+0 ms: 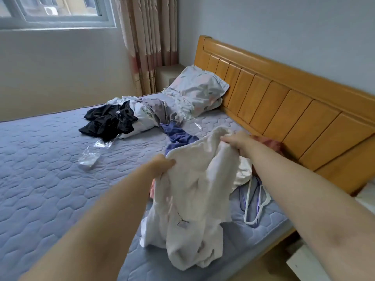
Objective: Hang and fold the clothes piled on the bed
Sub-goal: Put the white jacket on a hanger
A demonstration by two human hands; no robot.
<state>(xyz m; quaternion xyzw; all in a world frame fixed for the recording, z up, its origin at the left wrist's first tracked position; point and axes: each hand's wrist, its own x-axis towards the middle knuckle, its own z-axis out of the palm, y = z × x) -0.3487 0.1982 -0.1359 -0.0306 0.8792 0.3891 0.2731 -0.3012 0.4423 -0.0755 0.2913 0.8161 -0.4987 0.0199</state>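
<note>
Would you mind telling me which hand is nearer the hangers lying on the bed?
Right. The right hand grips the white garment above the hangers; the left hand holds it farther off, across the garment.

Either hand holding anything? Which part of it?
Both hold the white garment by its upper edge: left hand grips one end, right hand the other, the rest hanging down to the bed.
</note>
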